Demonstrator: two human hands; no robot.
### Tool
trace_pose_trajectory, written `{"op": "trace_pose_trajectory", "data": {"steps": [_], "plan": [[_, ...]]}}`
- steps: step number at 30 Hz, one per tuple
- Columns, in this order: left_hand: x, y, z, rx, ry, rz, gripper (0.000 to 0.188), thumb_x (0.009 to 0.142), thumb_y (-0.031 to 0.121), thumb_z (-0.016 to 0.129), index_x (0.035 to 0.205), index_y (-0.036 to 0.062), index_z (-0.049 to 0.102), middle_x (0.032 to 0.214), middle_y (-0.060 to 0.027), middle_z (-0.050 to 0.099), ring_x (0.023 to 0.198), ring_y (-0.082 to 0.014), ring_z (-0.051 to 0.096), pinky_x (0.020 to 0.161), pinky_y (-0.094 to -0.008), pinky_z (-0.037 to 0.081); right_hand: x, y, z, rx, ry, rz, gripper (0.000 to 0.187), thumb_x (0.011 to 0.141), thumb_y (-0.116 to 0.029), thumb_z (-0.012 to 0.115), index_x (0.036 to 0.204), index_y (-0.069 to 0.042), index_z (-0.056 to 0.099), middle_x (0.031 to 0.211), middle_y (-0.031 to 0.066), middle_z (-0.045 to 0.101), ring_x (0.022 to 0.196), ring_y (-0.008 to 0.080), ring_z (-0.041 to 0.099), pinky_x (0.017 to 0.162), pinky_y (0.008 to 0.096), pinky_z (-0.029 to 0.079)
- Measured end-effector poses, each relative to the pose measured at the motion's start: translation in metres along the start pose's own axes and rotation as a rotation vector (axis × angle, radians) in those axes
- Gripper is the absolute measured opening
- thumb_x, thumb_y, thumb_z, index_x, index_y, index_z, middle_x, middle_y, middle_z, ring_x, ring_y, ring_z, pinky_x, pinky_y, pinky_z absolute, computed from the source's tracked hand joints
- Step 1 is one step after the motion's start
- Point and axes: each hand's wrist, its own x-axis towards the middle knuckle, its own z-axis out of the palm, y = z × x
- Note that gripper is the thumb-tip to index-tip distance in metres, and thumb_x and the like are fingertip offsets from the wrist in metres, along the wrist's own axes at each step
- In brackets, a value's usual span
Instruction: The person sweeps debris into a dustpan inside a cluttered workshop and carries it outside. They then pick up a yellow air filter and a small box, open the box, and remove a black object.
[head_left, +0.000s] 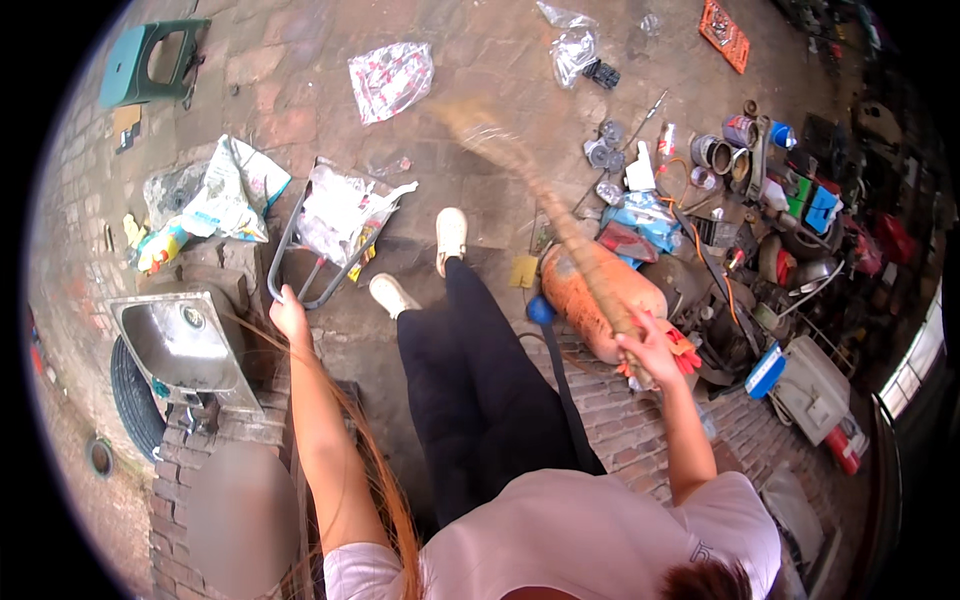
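Observation:
My right hand (652, 352) is closed around the handle of a straw broom (572, 232). The broom slants up and to the left over the brick floor, its bristle end blurred by motion. With my left hand (290, 318) I grip the grey tubular handle (283, 245) of what looks like a dustpan. White and yellow plastic litter (345, 215) lies in it and hides most of the pan. A crumpled clear-and-red plastic bag (392, 82) rests on the floor to the left of the bristles.
On the left are a steel sink (182, 340), a tyre (135, 395), a white sack (235, 190) and a green stool (150, 62). A rusty orange gas cylinder (590, 290) lies at right, beside cans (712, 155) and heaped scrap. Farther off is an orange tray (724, 36).

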Motion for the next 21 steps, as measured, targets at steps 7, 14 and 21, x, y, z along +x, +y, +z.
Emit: {"op": "trace_pose_trajectory", "data": {"steps": [7, 14, 21], "plan": [[0.014, -0.029, 0.009, 0.032, 0.036, 0.104, 0.048, 0.082, 0.035, 0.052, 0.074, -0.0127, 0.058, 0.063, -0.0254, 0.057, 0.056, -0.0329, 0.055, 0.059, -0.0421, 0.042, 0.099, -0.083, -0.084, 0.415, 0.228, -0.106, 0.035, 0.084, -0.031, 0.056, 0.107, -0.004, 0.050, 0.080, 0.0079, 0.058, 0.056, 0.0126, 0.054, 0.045, 0.0220, 0.044], [0.005, -0.017, 0.002, -0.037, 0.011, 0.028, 0.045, 0.082, 0.032, 0.054, 0.069, -0.0107, 0.056, 0.054, -0.0112, 0.051, 0.051, -0.0176, 0.044, 0.053, -0.0373, 0.038, 0.277, -0.166, -0.156, 0.761, 0.170, -0.153, 0.028, 0.080, -0.019, 0.053, 0.091, 0.005, 0.047, 0.077, 0.0121, 0.057, 0.055, 0.0171, 0.055, 0.048, 0.0233, 0.052], [-0.002, -0.004, -0.010, -0.018, -0.042, -0.075, 0.036, 0.084, 0.027, 0.054, 0.063, -0.0020, 0.051, 0.055, 0.0003, 0.046, 0.051, -0.0087, 0.037, 0.046, -0.0297, 0.030, 0.421, -0.248, -0.205, 0.654, 0.365, -0.300, 0.022, 0.083, -0.016, 0.050, 0.090, 0.003, 0.042, 0.074, 0.0145, 0.053, 0.057, 0.0211, 0.056, 0.049, 0.0260, 0.053]]}}
